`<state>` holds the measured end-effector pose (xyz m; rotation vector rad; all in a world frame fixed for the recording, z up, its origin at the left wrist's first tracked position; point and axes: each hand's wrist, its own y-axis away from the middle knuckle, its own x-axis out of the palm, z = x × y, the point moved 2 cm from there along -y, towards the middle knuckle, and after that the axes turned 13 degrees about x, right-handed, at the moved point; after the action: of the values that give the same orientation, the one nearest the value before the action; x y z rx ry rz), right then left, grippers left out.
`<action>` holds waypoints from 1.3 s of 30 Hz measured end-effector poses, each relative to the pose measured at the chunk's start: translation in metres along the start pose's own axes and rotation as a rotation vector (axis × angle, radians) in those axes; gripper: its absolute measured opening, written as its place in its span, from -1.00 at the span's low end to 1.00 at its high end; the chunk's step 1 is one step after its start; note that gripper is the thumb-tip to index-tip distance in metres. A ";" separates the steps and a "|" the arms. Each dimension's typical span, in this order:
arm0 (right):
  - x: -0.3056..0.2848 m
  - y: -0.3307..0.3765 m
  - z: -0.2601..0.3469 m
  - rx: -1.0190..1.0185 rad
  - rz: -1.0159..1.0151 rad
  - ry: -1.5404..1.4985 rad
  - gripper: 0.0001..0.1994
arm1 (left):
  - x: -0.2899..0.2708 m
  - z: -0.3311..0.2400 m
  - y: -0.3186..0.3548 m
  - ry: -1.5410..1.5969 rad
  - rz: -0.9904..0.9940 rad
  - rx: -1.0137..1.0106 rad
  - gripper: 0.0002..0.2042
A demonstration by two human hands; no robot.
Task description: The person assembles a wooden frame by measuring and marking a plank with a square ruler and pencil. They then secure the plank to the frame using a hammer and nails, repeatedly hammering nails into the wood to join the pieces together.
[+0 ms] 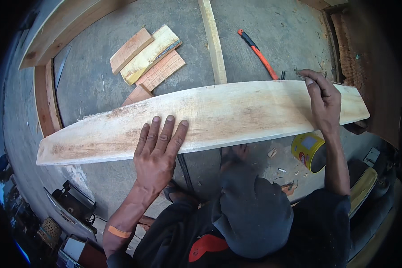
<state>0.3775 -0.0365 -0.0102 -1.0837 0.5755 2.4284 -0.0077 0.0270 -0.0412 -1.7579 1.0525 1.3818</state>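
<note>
A long pale wooden board (pixel 236 111) with a curved far edge lies crosswise in front of me. My left hand (pixel 158 154) rests on its left half, palm down, fingers stretched and slightly spread. Over the board's right part, my right hand (pixel 324 100) has its fingers curled in, with thumb and forefinger pinched together at the far edge. Something small and thin seems to show at those fingertips, too small to name. Just left of that hand, beyond the board, lies an orange and black handle (pixel 264 60), apparently a hammer's, its head partly hidden.
Several wood offcuts (pixel 154 56) lie on the concrete floor beyond the board. A narrow wooden beam (pixel 213 42) runs away from it. Planks (pixel 47 96) form a frame at the left. A yellow can (pixel 306 147) lies tipped below my right wrist.
</note>
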 end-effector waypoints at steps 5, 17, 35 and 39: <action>0.055 0.005 -0.054 0.219 -0.012 -0.080 -0.69 | 0.052 0.016 0.012 0.025 0.003 0.076 -0.40; 0.119 0.037 -0.054 0.214 0.117 -0.073 -0.58 | 0.060 -0.021 0.246 0.694 0.060 -0.644 -0.71; 0.186 0.136 0.051 0.073 0.617 -0.151 -0.62 | 0.178 -0.133 0.422 0.626 -0.738 -1.724 -0.72; 0.184 0.133 0.038 0.167 0.732 -0.099 -0.63 | 0.164 -0.145 0.369 0.817 -0.718 -1.558 -0.75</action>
<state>0.1730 -0.0888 -0.1016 -0.7550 1.2968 2.9324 -0.2515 -0.3006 -0.1746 -3.4167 -0.7807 0.8903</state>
